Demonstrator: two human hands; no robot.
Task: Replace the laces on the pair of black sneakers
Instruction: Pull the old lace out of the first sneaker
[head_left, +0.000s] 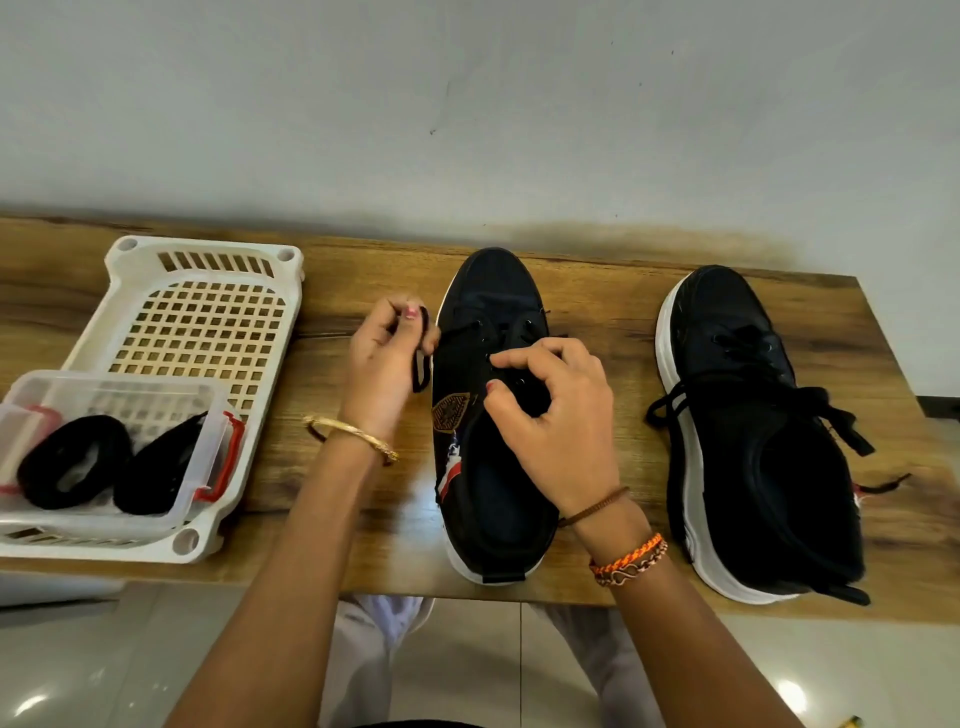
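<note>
The left sneaker (493, 415) is lying in the middle of the worktop (597, 280), its long axis running away from the person, toe toward the wall and heel at the near edge; its black lace (422, 364) is still threaded through the upper eyelets, and one loose end is coming out over the left side of the shoe. The left hand (387, 358) is sitting just beside that side of the shoe and is pinching this loose end between curled fingers, so the lace is bending in a loop under the hand; the right hand (550, 415) is resting directly over the tongue and the eyelet rows, its fingers curled, thumb and forefinger close together at an eyelet; whether they are gripping the lace there cannot be told. The lace is therefore lying between the two hands, nearer to the left one, and it seems it should be drawn out sideways to the left, across the shoe's long axis.

The right sneaker (753, 431) is standing well apart to the right, parallel to the first, and is still laced. On the left, a white basket (202, 312) is carrying a clear box (104, 457) with two black lace bundles (78, 467) inside.
</note>
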